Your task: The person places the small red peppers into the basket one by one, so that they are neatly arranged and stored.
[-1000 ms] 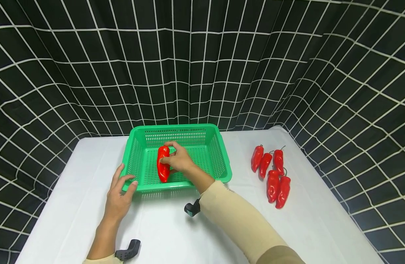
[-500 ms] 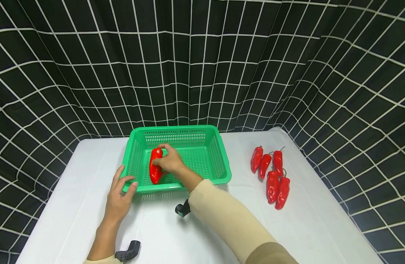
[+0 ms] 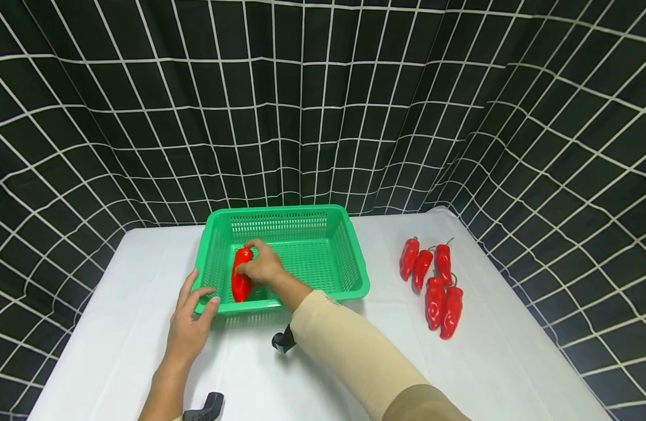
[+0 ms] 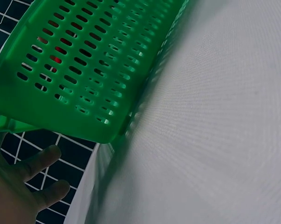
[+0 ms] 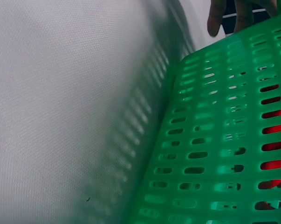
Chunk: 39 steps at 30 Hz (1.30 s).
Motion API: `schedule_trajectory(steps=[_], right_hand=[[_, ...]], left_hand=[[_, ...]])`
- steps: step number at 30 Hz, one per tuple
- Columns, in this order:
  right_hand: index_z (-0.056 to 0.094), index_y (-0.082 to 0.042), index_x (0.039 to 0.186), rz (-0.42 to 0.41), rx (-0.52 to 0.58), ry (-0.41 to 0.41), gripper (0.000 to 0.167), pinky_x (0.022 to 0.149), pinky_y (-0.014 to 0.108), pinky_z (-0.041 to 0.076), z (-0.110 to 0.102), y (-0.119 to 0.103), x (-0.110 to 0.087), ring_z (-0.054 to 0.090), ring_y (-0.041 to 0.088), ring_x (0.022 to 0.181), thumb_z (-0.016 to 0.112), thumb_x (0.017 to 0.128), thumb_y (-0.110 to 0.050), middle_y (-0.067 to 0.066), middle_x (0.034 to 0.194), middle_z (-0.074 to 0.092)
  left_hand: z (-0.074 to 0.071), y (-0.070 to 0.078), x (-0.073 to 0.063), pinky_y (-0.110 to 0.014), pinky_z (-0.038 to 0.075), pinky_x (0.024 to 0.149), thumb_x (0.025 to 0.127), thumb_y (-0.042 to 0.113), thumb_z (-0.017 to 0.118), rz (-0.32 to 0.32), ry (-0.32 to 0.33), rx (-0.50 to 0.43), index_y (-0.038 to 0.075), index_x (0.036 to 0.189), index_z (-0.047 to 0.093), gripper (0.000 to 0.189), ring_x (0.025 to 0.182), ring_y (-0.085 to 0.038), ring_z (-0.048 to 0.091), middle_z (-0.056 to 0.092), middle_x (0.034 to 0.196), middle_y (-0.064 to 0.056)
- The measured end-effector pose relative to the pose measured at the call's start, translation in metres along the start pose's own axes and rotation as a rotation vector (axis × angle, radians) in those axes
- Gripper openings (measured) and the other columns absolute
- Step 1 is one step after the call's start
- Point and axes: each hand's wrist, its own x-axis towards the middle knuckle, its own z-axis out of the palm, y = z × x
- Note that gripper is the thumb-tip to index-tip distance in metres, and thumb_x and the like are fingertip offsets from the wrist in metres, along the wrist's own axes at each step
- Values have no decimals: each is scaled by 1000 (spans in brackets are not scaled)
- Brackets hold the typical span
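A person's right hand [image 3: 263, 264] pinches one red pepper [image 3: 241, 278] inside a single green plastic basket [image 3: 312, 263], left of the frame's center. The pepper lies lengthwise, near the basket's left wall; whether it touches the basket's floor cannot be told. The left hand [image 3: 190, 327], lower left, is spread, its fingers apart at the basket's near left corner. Five more red peppers [image 3: 435, 303] lie on the white-covered worktop [image 3: 512, 362] at right of frame, three in an upper row and two just below, making six in all. Two black wrist devices [image 3: 284, 342], one per arm, show at lower center and lower left. A beige sleeve [image 3: 354, 351] covers the right forearm. Black cloth [image 3: 341, 82] with white grid lines fills the upper frame. The right wrist view catches red through the basket's slots.
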Motion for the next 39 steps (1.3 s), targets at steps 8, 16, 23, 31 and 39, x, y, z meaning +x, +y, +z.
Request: schedule_trajectory(steps=[8,16,23,31,39], right_hand=[[57,-21,120,1,-53,-46,48,58,46,56,5,1,1,64,28,74,75,81,1,9,100,57],[57,-20,123,7,-50,-60,49,60,46,56,4,1,2,64,27,73,75,82,0,10,98,58],[58,-19,126,28,-35,-75,49,65,47,56,3,1,1,63,27,77,74,83,1,11,94,59],[59,-14,125,29,-38,-88,48,62,46,56,2,2,0,64,30,79,75,82,1,13,100,59],[61,-16,120,26,-17,-82,44,64,48,56,-1,4,-1,62,31,80,75,82,0,11,99,58]], left_hand=[[-1,1,-2,-67,30,96,96,20,59,-7,1,8,4,111,62,22,139,-35,24,23,156,4],[0,0,-2,-67,31,95,97,20,58,-7,2,5,5,111,62,21,139,-35,24,22,157,5],[1,1,-2,-66,29,98,96,22,59,-25,8,7,5,111,62,23,139,-34,24,23,156,6],[-1,1,-3,-68,30,96,97,21,58,-23,-3,2,6,111,62,21,140,-33,22,22,157,6],[0,0,-4,-68,29,95,97,20,57,-18,-2,-4,5,112,61,22,140,-32,21,21,157,5]])
